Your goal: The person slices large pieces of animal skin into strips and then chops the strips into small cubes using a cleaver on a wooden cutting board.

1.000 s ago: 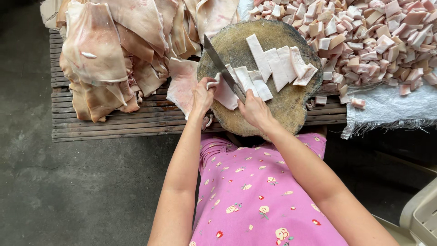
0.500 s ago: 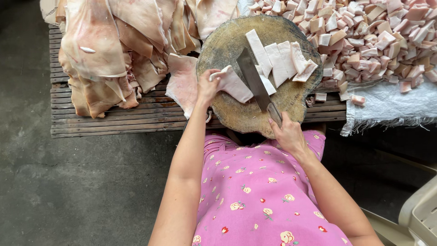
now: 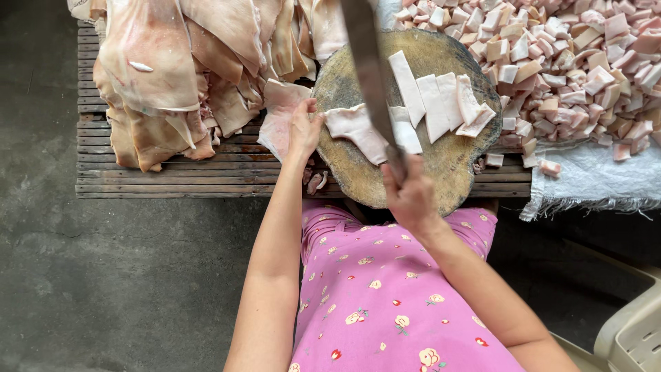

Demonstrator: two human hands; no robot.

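Note:
My right hand [image 3: 412, 198] grips the handle of a large cleaver [image 3: 368, 69], raised high so the blade points up past the top of the view. My left hand [image 3: 305, 128] rests at the left rim of the round wooden chopping block [image 3: 454, 172], its fingers touching a slab of pale pork skin [image 3: 357, 129]. Several cut white strips [image 3: 435, 103] lie side by side across the middle of the block.
A heap of large uncut pork skin pieces [image 3: 193, 69] lies on a slatted wooden pallet [image 3: 172, 180] at the left. A pile of small cut cubes [image 3: 578, 62] sits on a white sack [image 3: 592, 182] at the right. A plastic chair corner [image 3: 630, 334] shows bottom right.
The cleaver has gone from lying down on the block to being lifted high above it. My right hand drew back toward my body, and my left hand stayed on the slab.

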